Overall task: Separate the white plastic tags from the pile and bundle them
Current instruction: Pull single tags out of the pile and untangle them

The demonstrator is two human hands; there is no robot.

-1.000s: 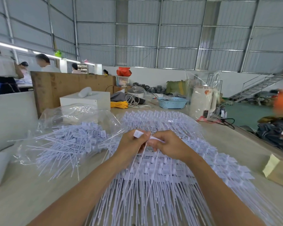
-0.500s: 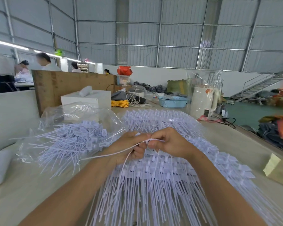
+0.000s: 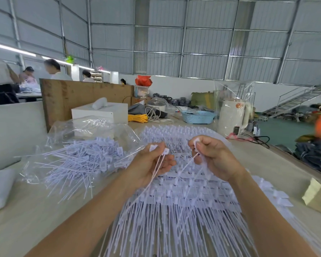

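Left hand: the left hand [image 3: 152, 164] is curled, and two thin white plastic tags with flat rectangular heads [image 3: 157, 147] are pinched at their heads between thumb and fingertips; their tails hang down over the palm.
Right hand: the right hand [image 3: 210, 156] is closed in a loose fist, and another white tag [image 3: 196, 140] is pinched near its head, its tail trailing down toward the pile.
Gap: the two hands are held apart above the pile, with no strand seen stretched between them.
Task items: the large fanned pile of joined white plastic tags [image 3: 183, 193] lies directly under both hands; a looser heap of separated white tags [image 3: 85, 160] lies to the left, partly inside a crumpled clear plastic bag [image 3: 93, 127].
Risk, tangling: hanging tails could catch in the pile below, so neighbouring tags might be dragged up if the hands are raised quickly.
Risk, slipping: the pinches are small and on smooth plastic, so a tag could be dropped back into the pile.
Risk, breakage: a thin tail could probably be snapped by a sharp pull.
Surface: a pale wooden worktable [image 3: 26, 210] is used; a light blue perforated plastic basket [image 3: 197, 117] and a white box [image 3: 100, 113] stand farther back.
Room: a large hall with corrugated metal walls is seen, other people working at the far left.
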